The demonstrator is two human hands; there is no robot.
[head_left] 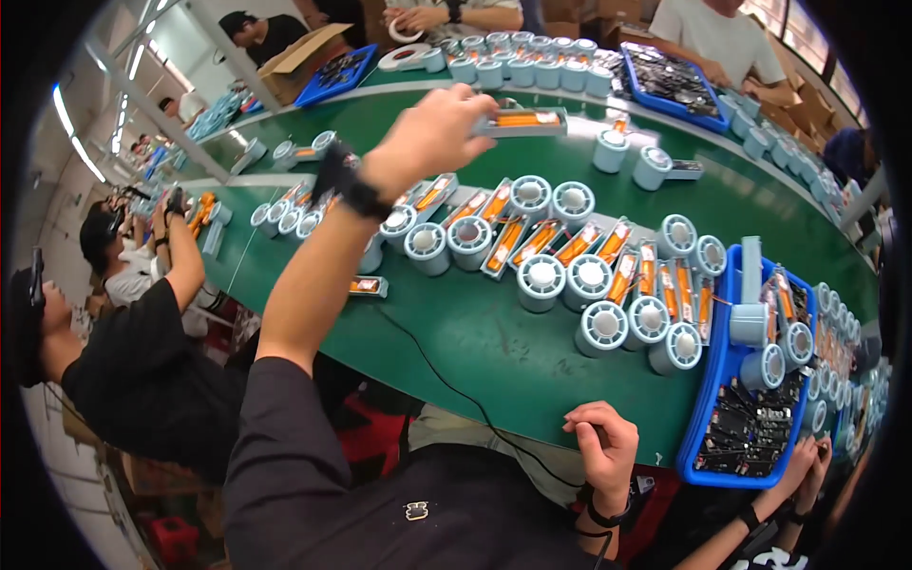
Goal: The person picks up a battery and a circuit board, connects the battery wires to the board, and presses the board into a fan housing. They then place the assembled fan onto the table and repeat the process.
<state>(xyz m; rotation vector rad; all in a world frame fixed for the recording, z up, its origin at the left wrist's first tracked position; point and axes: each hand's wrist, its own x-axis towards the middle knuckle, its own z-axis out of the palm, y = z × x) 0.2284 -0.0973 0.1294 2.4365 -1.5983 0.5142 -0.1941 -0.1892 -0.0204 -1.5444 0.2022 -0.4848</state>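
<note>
My left hand (432,133) reaches out over the far side of the green workbench. Its fingers are closed on a light-blue device housing (556,123), an open handle with an orange wrapped part inside; the end within my grip is hidden. Below that arm lie rows of similar housings (541,275), with round spoked heads and open handles showing orange parts. Close to the front edge of the bench, my right hand (608,442) is curled with the thumb against the fingers, and nothing shows in it.
At right, a blue tray (698,446) holds black circuit boards, with housings lying across its far part. Two housings (611,150) stand beyond the middle row. A black cable (427,356) crosses the bench (418,328). Co-workers sit left, right and opposite, near more trays (674,109).
</note>
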